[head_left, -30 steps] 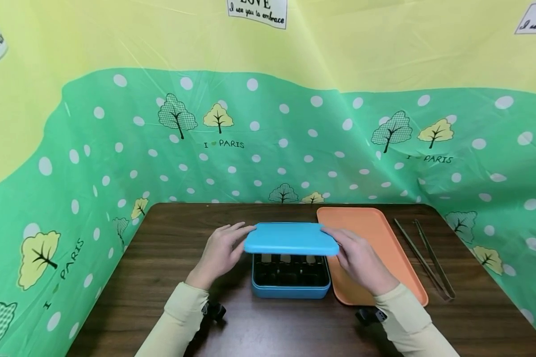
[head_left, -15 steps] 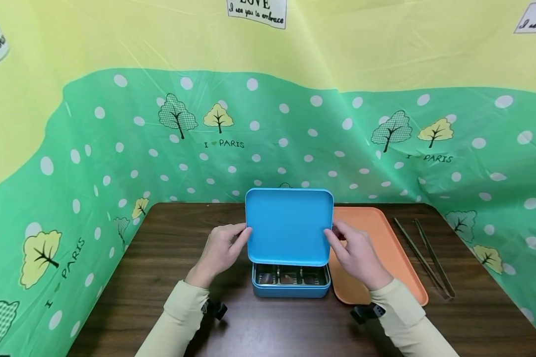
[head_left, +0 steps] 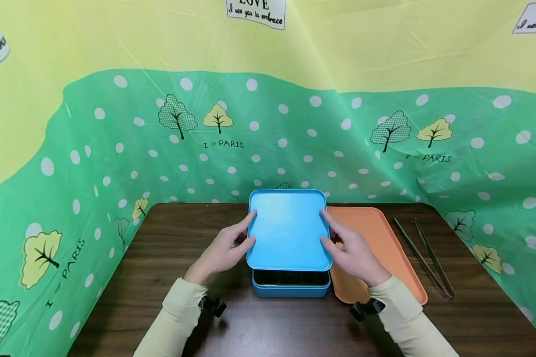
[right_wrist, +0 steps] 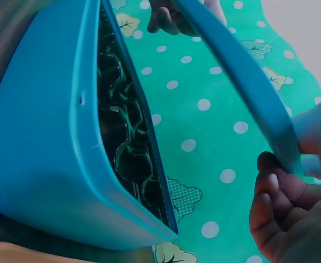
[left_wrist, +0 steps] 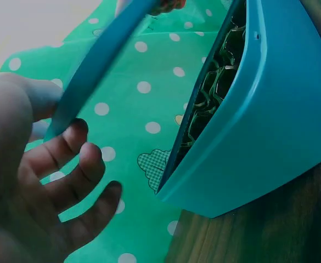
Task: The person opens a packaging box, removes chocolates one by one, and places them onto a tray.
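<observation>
A blue rectangular lid (head_left: 288, 230) is held up, tilted, over the back of an uncovered blue box (head_left: 290, 291). My left hand (head_left: 223, 250) pinches the lid's left edge between thumb and fingers. At the lid's right edge, my right hand (head_left: 353, 248) pinches it the same way. In the left wrist view, the lid (left_wrist: 97, 63) appears edge-on, apart from the box (left_wrist: 259, 120). A dark insert (right_wrist: 130, 137) with several rounded compartments shows inside the box in the right wrist view. From the head, the lid hides much of the box's opening.
An orange tray (head_left: 393, 248) lies just right of the box, partly behind my right hand. Beyond it, metal tongs (head_left: 433, 267) rest on the dark wooden table (head_left: 161, 258). Patterned green and yellow cloth (head_left: 268, 124) hangs along the back and sides.
The lid has gone from lying low and nearly flat above the box to tilted upright behind its opening. Its face has turned brighter in the last half second, and both hands have shifted inward.
</observation>
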{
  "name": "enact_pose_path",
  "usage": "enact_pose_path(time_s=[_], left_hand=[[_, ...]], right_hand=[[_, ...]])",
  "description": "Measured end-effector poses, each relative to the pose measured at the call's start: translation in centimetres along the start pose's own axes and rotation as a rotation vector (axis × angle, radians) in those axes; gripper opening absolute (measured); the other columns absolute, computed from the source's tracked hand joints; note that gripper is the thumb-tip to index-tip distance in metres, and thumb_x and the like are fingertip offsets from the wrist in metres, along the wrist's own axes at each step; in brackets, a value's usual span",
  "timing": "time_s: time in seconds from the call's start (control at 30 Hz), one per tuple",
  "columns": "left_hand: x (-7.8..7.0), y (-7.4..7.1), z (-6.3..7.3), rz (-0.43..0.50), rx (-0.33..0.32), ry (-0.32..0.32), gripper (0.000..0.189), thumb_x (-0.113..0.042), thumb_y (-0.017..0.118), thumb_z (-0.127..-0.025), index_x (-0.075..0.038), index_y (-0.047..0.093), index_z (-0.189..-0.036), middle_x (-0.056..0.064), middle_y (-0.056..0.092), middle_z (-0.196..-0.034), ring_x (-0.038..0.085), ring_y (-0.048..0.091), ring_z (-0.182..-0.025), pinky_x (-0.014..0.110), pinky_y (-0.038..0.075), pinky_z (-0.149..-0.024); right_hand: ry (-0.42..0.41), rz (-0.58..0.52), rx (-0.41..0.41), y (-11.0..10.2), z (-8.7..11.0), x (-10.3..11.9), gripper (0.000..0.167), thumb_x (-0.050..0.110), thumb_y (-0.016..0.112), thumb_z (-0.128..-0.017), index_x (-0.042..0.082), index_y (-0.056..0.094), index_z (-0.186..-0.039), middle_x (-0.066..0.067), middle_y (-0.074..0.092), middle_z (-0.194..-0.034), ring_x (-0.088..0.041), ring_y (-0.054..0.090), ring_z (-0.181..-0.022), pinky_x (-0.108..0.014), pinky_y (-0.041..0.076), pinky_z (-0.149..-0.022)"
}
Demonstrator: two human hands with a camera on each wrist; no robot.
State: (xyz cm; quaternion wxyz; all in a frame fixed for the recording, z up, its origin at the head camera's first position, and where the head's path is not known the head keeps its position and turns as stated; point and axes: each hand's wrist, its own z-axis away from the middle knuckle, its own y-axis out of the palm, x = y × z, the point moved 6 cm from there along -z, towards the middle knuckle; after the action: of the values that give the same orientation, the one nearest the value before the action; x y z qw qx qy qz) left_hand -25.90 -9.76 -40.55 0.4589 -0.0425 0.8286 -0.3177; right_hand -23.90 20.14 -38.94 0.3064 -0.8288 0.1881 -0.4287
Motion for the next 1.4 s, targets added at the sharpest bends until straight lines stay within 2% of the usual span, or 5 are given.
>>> enact_pose_path(time_s=[0.57,1.03,1.2,1.3,1.4], left_hand=[[1.1,-2.0,1.0,-0.132,0.142,-0.09,0.063,-0.013,0.049,-0.111,-0.008,0.022,-0.168,-0.003,0.044,-0.078,0.01,0.042,-0.065,0.029,0.041,-0.063],[3.7,-6.9,3.2,-0.152,0.193,-0.222,0.063,-0.021,0.046,-0.114,-0.009,0.017,-0.168,0.0,0.043,-0.081,0.014,0.048,-0.076,0.034,0.044,-0.081],[4.9,-9.0,4.9,-0.169,0.183,-0.288,0.063,-0.023,0.046,-0.114,-0.012,0.018,-0.169,0.004,0.042,-0.083,0.019,0.05,-0.08,0.04,0.041,-0.088],[5.5,-10.0,6.0,-0.172,0.173,-0.316,0.063,-0.021,0.047,-0.114,-0.011,0.018,-0.169,0.02,0.063,-0.116,0.027,0.06,-0.106,0.046,0.045,-0.098],[6.2,-10.9,7.0,-0.185,0.168,-0.344,0.063,-0.02,0.047,-0.113,-0.009,0.019,-0.168,0.025,0.04,-0.163,0.036,0.048,-0.141,0.057,0.041,-0.113]], right_hand=[[0.057,0.097,0.174,2.5,-1.6,0.9,0.06,0.011,0.057,-0.106,0.0,0.036,-0.162,0.007,0.044,-0.065,-0.007,0.04,-0.052,-0.025,0.037,-0.049],[-0.008,0.118,0.298,6.9,-5.1,4.2,0.059,0.011,0.054,-0.104,-0.009,0.039,-0.157,0.008,0.042,-0.06,-0.005,0.032,-0.048,-0.025,0.031,-0.052],[-0.022,0.135,0.34,9.1,-6.3,5.8,0.056,0.012,0.052,-0.106,-0.011,0.039,-0.156,0.0,0.053,-0.075,-0.008,0.043,-0.053,-0.026,0.04,-0.053],[-0.059,0.159,0.346,10.5,-7.0,6.8,0.054,0.01,0.052,-0.105,-0.013,0.042,-0.153,-0.005,0.059,-0.085,-0.01,0.047,-0.06,-0.028,0.044,-0.058],[-0.108,0.208,0.352,12.0,-7.5,7.8,0.052,0.009,0.052,-0.104,-0.015,0.046,-0.149,-0.006,0.06,-0.082,-0.013,0.047,-0.062,-0.031,0.044,-0.059]])
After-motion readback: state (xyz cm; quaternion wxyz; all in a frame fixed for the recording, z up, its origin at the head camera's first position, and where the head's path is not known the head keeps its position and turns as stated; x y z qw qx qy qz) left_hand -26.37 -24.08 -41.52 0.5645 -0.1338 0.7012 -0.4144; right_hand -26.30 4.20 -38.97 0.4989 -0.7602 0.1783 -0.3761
